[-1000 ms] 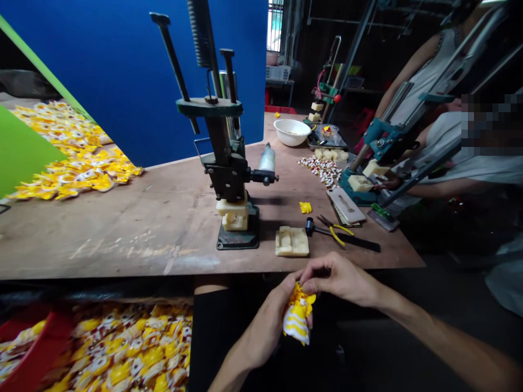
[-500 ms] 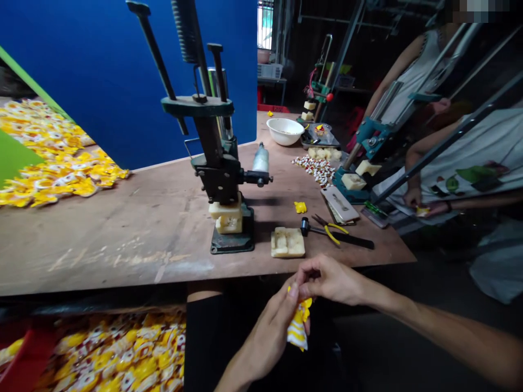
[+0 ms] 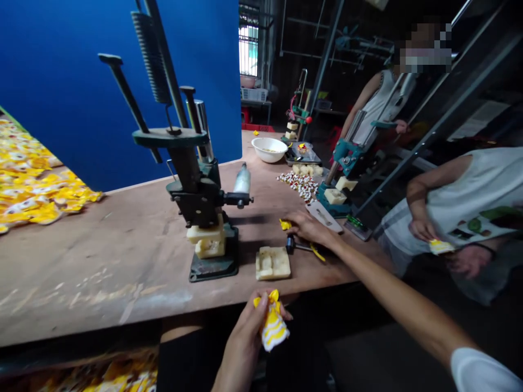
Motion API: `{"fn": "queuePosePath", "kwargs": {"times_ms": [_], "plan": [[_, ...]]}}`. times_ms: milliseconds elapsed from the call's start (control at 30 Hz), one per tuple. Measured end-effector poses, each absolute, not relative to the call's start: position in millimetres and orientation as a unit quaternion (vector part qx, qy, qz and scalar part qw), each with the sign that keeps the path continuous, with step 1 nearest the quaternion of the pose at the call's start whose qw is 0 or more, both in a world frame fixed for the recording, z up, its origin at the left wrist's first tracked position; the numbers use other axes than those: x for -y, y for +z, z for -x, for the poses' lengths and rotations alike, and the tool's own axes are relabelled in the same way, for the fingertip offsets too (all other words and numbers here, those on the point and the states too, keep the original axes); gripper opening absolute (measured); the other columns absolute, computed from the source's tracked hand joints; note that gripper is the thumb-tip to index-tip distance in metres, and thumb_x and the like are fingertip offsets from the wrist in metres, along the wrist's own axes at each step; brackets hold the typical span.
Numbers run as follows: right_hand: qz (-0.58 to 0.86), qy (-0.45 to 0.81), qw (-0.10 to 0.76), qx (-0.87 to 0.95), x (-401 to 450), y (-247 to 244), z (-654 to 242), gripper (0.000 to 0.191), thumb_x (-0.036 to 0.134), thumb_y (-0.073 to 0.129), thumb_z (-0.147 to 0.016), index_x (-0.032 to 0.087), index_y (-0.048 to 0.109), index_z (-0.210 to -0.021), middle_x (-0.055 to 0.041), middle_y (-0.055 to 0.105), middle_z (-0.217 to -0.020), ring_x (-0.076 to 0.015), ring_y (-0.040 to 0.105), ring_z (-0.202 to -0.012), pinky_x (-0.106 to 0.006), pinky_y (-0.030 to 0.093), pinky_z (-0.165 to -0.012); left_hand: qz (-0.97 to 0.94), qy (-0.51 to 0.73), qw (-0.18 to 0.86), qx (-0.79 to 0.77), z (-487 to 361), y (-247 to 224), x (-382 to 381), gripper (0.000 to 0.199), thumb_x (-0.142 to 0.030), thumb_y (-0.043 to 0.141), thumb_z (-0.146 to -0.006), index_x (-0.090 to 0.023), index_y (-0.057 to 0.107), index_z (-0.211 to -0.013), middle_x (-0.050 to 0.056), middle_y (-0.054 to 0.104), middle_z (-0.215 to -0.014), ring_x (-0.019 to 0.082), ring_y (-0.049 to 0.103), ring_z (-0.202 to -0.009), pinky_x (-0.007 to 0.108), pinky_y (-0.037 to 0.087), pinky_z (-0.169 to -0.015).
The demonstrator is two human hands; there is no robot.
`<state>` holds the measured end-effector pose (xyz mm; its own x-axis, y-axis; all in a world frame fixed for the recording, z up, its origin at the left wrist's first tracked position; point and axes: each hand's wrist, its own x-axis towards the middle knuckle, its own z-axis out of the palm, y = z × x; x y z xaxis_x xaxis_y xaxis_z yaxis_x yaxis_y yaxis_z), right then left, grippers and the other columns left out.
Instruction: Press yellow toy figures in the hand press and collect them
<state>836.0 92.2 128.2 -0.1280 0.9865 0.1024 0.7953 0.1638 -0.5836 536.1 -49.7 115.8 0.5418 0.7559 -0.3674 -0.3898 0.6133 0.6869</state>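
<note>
Tabletop (image 3: 134,239): brown wood, pale scuffs along the front. Dark press (image 3: 198,204) standing left of centre. Cream block (image 3: 281,262) to its right, hammer (image 3: 290,244) just beside that. Yellow piece (image 3: 285,224) near the hammer head. Further right, phone (image 3: 324,216) and teal press (image 3: 349,153). Toward the back, scattered small white-and-red pieces (image 3: 300,186) and white bowl (image 3: 269,153). Far left, yellow-and-white heap (image 3: 41,190).
</note>
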Motion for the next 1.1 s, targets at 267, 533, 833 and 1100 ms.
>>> {"fn": "queuePosePath", "kwargs": {"times_ms": [267,533,833,1100], "plan": [[0.6,0.227,0.353,0.681,-47,158,-811,0.042,0.034,0.075,-0.101,0.016,0.072,-0.139,-0.0147,0.076,-0.138,-0.0266,0.073,-0.125,-0.041,0.057,-0.113,-0.267,0.396,0.828,-0.294,-539,104,38,0.072,-0.073,0.073,-0.093,-0.016,0.073,-0.136,0.012,0.079,-0.101,0.033,0.075,-0.111,0.044,0.057,-0.102],[0.62,0.276,0.444,0.586,87,160,-712,0.034,0.047,0.082,-0.097,0.027,0.079,-0.124,-0.0096,0.078,-0.132,-0.0292,0.077,-0.121,-0.04,0.064,-0.108,-0.331,0.467,0.746,-0.341,-545,102,58,0.073,-0.077,0.053,-0.103,-0.024,0.06,-0.153,0.01,0.06,-0.161,0.031,0.045,-0.158,0.043,0.031,-0.135],[0.579,0.24,0.499,0.599,100,146,-680,0.028,0.026,0.074,-0.103,0.029,0.077,-0.131,-0.0075,0.077,-0.137,-0.0264,0.073,-0.131,-0.038,0.059,-0.116,-0.487,0.448,0.667,-0.342,-540,121,76,0.071,-0.073,0.045,-0.107,-0.021,0.04,-0.155,0.018,0.054,-0.159,0.034,0.053,-0.145,0.043,0.042,-0.122],[0.571,0.254,0.521,0.582,106,141,-677,0.034,0.026,0.083,-0.096,0.026,0.074,-0.129,-0.0079,0.08,-0.131,-0.0236,0.079,-0.118,-0.029,0.066,-0.102,-0.579,0.372,0.626,-0.367,-523,114,83,0.08,-0.058,0.056,-0.108,-0.026,0.02,-0.171,0.017,0.038,-0.174,0.037,0.041,-0.16,0.05,0.031,-0.133]]}}
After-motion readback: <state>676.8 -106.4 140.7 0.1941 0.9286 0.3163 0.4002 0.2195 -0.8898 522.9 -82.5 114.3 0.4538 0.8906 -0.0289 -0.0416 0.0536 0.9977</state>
